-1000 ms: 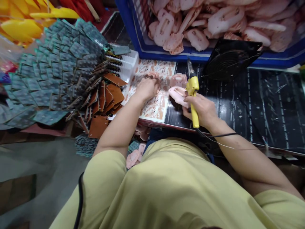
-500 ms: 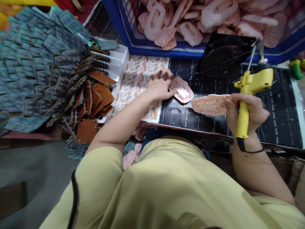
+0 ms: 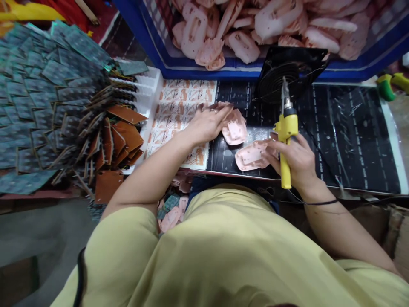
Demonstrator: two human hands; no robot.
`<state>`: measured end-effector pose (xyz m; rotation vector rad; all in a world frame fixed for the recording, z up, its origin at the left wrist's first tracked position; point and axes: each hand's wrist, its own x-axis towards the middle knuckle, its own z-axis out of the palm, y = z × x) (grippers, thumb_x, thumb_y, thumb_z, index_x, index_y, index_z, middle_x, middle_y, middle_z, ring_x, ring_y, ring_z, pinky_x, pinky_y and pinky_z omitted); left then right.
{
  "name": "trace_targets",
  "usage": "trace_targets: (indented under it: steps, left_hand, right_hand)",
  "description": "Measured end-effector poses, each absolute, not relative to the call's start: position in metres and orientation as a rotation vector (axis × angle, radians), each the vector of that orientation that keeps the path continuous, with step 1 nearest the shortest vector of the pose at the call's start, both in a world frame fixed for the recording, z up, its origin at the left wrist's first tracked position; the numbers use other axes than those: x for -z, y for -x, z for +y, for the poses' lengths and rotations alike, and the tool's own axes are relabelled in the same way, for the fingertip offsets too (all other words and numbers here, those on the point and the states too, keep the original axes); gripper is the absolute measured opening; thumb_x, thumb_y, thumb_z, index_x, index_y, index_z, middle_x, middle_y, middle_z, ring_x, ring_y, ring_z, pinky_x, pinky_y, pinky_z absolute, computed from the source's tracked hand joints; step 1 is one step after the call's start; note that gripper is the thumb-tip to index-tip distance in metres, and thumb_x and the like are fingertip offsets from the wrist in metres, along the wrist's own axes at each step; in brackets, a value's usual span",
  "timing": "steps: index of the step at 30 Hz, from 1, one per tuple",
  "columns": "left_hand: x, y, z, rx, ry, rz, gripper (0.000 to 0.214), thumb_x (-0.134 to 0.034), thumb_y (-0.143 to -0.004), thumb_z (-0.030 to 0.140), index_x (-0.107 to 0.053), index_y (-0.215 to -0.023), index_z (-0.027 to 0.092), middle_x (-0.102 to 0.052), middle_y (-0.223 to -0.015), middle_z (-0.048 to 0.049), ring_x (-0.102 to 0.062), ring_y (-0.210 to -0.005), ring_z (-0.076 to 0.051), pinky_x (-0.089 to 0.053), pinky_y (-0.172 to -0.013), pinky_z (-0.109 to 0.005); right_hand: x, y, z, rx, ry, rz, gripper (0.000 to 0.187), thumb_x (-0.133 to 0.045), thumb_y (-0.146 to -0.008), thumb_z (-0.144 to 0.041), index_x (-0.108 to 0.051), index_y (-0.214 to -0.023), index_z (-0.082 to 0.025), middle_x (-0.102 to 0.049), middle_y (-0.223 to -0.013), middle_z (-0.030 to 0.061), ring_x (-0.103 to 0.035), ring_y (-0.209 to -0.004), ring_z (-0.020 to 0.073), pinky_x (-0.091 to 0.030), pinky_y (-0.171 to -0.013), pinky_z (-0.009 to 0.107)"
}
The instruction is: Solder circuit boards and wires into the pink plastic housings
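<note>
My right hand (image 3: 295, 160) is closed around a yellow soldering iron (image 3: 285, 138), tip pointing up toward the fan, and its fingers also pinch a pink plastic shell (image 3: 252, 155) lying on the black mat (image 3: 348, 132). My left hand (image 3: 207, 121) rests with fingers curled on a second pink plastic shell (image 3: 235, 128) at the mat's left side, next to a printed sheet (image 3: 179, 106).
A blue crate (image 3: 223, 70) full of pink shells stands at the back. A black fan (image 3: 287, 74) leans against it. Green and brown circuit boards (image 3: 57, 102) are piled on the left, beside a white tray (image 3: 151, 91). Green-yellow tool (image 3: 391, 83) at far right.
My right hand has swung back left and down with the iron and its pink shell, setting the shell on the mat. My left hand has stayed on the other shell.
</note>
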<state>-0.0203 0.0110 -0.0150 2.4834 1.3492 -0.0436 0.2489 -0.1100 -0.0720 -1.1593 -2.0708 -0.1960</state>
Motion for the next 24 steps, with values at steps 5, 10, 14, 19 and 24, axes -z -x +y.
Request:
trace_targets:
  steps: [5,10,14,19,24]
  left_hand:
    - [0.020,0.030,0.006,0.047,-2.451,1.465,0.059,-0.038,-0.108,0.029,-0.032,-0.165,0.016,-0.037,-0.169,-0.0175,-0.031,-0.158,-0.036,-0.025,-0.129,-0.057]
    - [0.012,0.033,0.011,-0.038,-2.518,1.532,0.057,-0.036,-0.104,0.019,-0.042,-0.160,0.017,-0.057,-0.153,-0.0158,-0.056,-0.138,-0.032,-0.045,-0.117,-0.046]
    - [0.004,0.040,0.007,0.105,-2.487,1.869,0.056,-0.035,-0.105,0.023,-0.043,-0.160,0.015,-0.060,-0.147,-0.0217,-0.056,-0.138,-0.040,-0.047,-0.112,-0.055]
    - [0.010,0.029,-0.006,0.346,-2.402,1.725,0.068,-0.033,-0.108,0.050,-0.035,-0.163,0.010,-0.038,-0.165,-0.0266,-0.033,-0.156,-0.045,-0.029,-0.122,-0.068]
    - [0.012,0.006,0.000,0.329,-2.413,1.447,0.065,-0.036,-0.108,0.042,-0.027,-0.167,0.018,-0.020,-0.175,-0.0172,-0.011,-0.165,-0.035,-0.009,-0.130,-0.066]
  right_hand:
    - [0.077,-0.257,-0.112,-0.004,0.902,-2.245,0.045,-0.078,-0.089,-0.044,-0.061,-0.125,-0.023,-0.077,-0.112,0.0090,-0.074,-0.104,0.0246,-0.060,-0.098,0.045]
    - [0.075,-0.255,-0.113,-0.020,0.936,-2.243,0.039,-0.078,-0.091,-0.037,-0.060,-0.122,-0.021,-0.076,-0.100,0.0077,-0.072,-0.097,0.0226,-0.059,-0.083,0.035]
    - [0.073,-0.261,-0.113,0.066,0.978,-2.213,0.040,-0.078,-0.091,-0.036,-0.060,-0.122,-0.021,-0.075,-0.101,0.0079,-0.072,-0.096,0.0229,-0.058,-0.082,0.035]
    - [0.073,-0.262,-0.110,0.129,1.013,-2.180,0.040,-0.078,-0.090,-0.036,-0.061,-0.121,-0.019,-0.073,-0.092,0.0067,-0.071,-0.087,0.0223,-0.058,-0.079,0.034]
    - [0.072,-0.253,-0.116,0.069,0.944,-2.216,0.040,-0.081,-0.088,-0.031,-0.061,-0.120,-0.018,-0.074,-0.095,0.0065,-0.071,-0.082,0.0195,-0.057,-0.077,0.032]
